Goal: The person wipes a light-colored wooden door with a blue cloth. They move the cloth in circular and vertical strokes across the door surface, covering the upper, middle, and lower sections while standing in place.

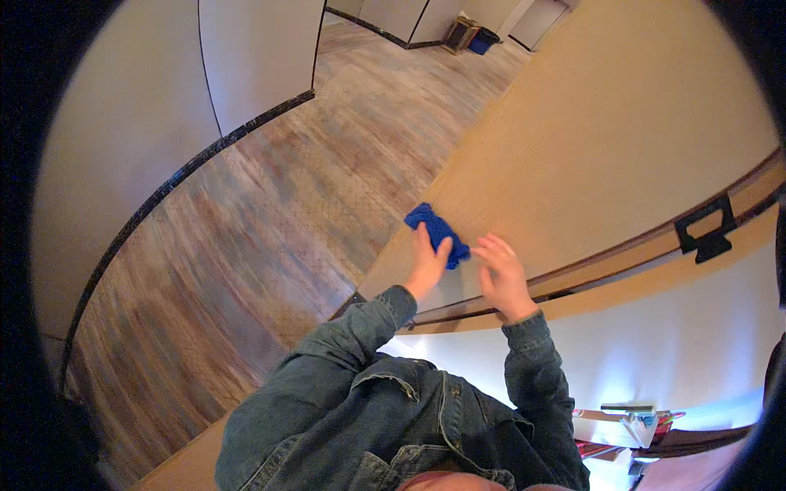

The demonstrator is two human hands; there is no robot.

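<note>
A crumpled blue cloth (435, 232) is in my left hand (428, 261), with my thumb and fingers around its near side. The cloth lies against or just in front of a large beige panel (602, 123); contact cannot be told. My right hand (502, 273) is just right of the cloth, slightly blurred, fingers apart and nothing visible in it. Its fingertips come close to the cloth's right end, and whether they touch is unclear. Below the right hand runs a brown wooden frame strip (589, 270) carrying a black metal strike plate (706, 228).
Wood-look flooring (295, 202) stretches along a corridor on the left. A pale wall (258, 61) there has a black baseboard (184, 169). A dark blue bin (484, 40) stands beside a wooden-framed object (459, 34) far off. A white box (614, 428) with assorted items is at lower right.
</note>
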